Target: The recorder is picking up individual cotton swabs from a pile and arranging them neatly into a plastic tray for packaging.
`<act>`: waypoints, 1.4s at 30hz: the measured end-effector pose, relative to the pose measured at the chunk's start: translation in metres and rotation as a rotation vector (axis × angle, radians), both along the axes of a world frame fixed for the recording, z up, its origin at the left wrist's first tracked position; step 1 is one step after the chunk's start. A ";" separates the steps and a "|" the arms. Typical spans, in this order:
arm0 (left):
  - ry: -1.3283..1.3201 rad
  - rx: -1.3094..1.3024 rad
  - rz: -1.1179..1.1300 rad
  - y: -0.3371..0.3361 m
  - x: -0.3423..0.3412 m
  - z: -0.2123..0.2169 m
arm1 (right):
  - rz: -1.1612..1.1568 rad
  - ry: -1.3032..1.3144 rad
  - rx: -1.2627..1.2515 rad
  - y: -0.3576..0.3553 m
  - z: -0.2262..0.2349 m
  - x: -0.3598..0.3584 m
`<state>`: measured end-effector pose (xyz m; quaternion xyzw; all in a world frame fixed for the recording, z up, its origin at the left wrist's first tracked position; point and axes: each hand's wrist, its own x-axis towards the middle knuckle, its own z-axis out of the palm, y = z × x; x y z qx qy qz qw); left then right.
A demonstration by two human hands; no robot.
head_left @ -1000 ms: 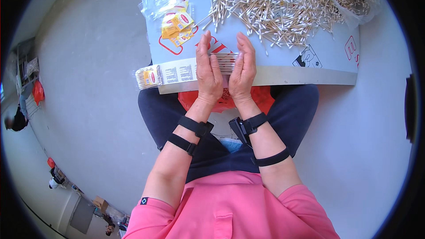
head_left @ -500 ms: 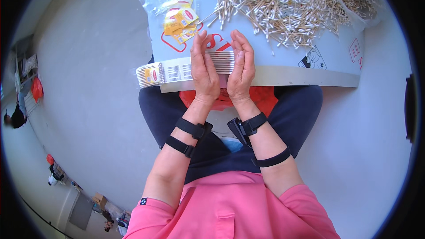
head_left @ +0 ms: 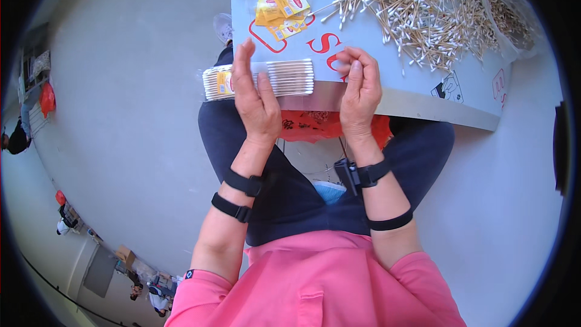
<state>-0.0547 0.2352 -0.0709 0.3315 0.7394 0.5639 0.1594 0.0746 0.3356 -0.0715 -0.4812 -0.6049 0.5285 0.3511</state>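
Observation:
A flat, neat row of cotton swabs [head_left: 292, 77] lies along the near left edge of the board, tips lined up at its right end. At its left end, a small clear packet with a yellow card [head_left: 224, 83] holds swabs side by side. My left hand [head_left: 257, 100] is over the row, fingers stretched out and thumb apart, covering part of it. Apart from the row, to its right, my right hand [head_left: 361, 94] hovers near the board's front edge. Its fingers are loosely bent, with nothing visible in them.
A big loose heap of cotton swabs [head_left: 411, 15] covers the far right of the board, beside a clear plastic bag [head_left: 505, 21]. Yellow cards in clear packets [head_left: 284, 9] lie at the far left. A red bag [head_left: 311, 126] hangs below the board's front edge [head_left: 423, 108].
My hands have moved apart from either side of the swab row. The row now reaches the packet on the left, where a printed white strip showed before. The view has shifted slightly.

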 end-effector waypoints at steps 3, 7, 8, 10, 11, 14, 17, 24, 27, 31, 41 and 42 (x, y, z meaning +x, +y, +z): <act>0.264 -0.089 0.018 -0.018 0.003 0.016 | 0.179 -0.170 0.172 0.018 0.008 0.009; 0.197 -0.194 -0.140 -0.051 0.017 0.037 | 0.419 -0.287 0.270 0.032 0.017 0.006; 0.159 -0.206 -0.167 -0.056 0.022 0.038 | 0.456 -0.312 0.250 0.033 0.016 0.006; 0.091 -0.256 -0.248 -0.070 0.026 0.033 | 0.478 -0.314 0.283 0.031 0.014 0.004; 0.087 -0.260 -0.256 -0.074 0.027 0.030 | 0.493 -0.317 0.320 0.030 0.014 0.002; 0.074 -0.276 -0.253 -0.074 0.022 0.028 | 0.524 -0.327 0.371 0.031 0.011 0.000; 0.062 -0.287 -0.222 -0.068 0.015 0.032 | 0.541 -0.342 0.379 0.032 0.009 0.001; 0.251 -0.348 -0.270 -0.079 -0.004 0.027 | 0.428 -0.306 0.265 0.014 0.009 0.013; 0.462 -0.312 -0.348 -0.069 -0.006 0.023 | 0.387 -0.233 0.450 -0.017 -0.003 0.026; 0.619 -0.332 -0.447 -0.061 -0.006 0.016 | 0.477 -0.229 0.660 -0.031 -0.004 0.020; 0.656 -0.371 -0.493 -0.065 -0.005 0.011 | 0.571 -0.345 0.821 -0.029 -0.008 0.018; 0.655 -0.374 -0.502 -0.066 -0.005 0.011 | 0.562 -0.341 0.824 -0.029 -0.008 0.018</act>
